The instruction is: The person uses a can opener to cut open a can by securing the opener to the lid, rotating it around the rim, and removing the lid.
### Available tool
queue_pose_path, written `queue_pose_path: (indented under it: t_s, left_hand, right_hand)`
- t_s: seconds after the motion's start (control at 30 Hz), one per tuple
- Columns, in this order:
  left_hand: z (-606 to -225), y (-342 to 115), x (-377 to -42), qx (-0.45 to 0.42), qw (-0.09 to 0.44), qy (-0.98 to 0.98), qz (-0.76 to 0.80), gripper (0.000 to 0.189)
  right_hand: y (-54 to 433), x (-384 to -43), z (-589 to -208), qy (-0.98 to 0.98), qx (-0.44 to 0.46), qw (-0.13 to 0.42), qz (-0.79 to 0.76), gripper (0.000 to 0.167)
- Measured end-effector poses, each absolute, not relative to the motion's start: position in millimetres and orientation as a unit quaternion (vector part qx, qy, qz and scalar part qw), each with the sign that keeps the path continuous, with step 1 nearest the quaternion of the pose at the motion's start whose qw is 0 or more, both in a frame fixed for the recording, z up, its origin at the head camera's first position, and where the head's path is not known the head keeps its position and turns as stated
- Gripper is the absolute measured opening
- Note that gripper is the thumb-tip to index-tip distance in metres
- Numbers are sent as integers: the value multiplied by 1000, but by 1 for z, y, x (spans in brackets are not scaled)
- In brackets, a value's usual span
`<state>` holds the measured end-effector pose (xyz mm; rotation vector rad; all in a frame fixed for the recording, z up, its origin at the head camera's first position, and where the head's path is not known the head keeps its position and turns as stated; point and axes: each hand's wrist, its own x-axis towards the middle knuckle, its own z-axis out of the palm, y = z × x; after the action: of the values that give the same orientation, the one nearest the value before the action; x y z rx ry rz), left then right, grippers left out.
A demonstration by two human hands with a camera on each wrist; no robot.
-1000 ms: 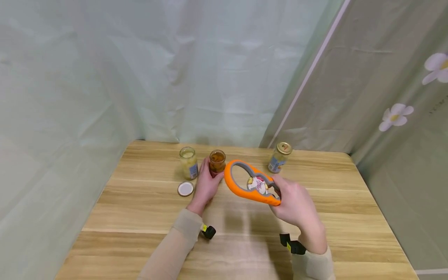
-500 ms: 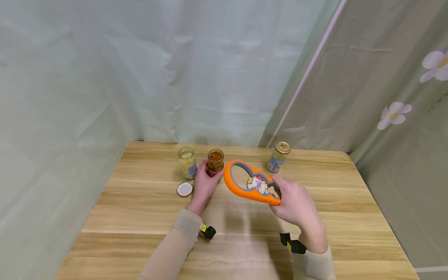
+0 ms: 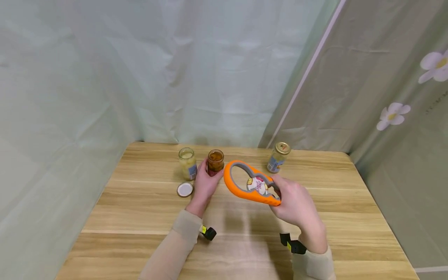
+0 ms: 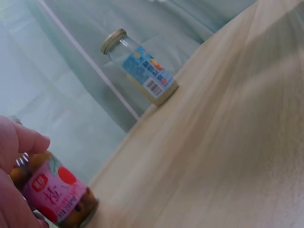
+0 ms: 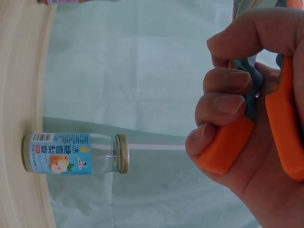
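My left hand [image 3: 205, 182] grips a lidless glass jar [image 3: 216, 161] of brown fruit, upright on the table, thumb on its near right side. In the left wrist view the jar's pink label [image 4: 54, 190] shows below the fingers. My right hand [image 3: 295, 198] holds an orange and grey jar opener [image 3: 252, 197] above the table, its fingers [image 5: 221, 104] wrapped around the handles. A white lid [image 3: 258, 185] with coloured print sits within the opener's inner curve. Left of the gripped jar stands a lidless jar [image 3: 188, 163] with pale contents, and a loose lid [image 3: 184, 189] lies in front of it.
A jar with a gold lid [image 3: 279, 157] and a blue label stands at the back right of the wooden table [image 3: 350, 217]. A pale curtain [image 3: 217, 77] hangs behind the table's back edge and at both sides.
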<state>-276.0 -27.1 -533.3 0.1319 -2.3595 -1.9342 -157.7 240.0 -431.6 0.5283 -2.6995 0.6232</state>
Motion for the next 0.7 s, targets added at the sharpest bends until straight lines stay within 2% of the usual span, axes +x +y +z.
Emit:
queue_pose_path:
  t_s: [0.17, 0.4, 0.7]
  left_hand:
    - [-525, -25, -271, 30, 57, -775, -629, 89]
    - [-510, -21, -259, 3, 108, -774, -623, 85]
    - [-512, -17, -252, -16, 163, -726, -668, 78]
  right_hand:
    - [240, -157, -432, -944, 185, 161, 220, 36]
    - [239, -157, -431, -941, 191, 174, 218, 36]
    - [239, -154, -430, -940, 192, 181, 217, 34]
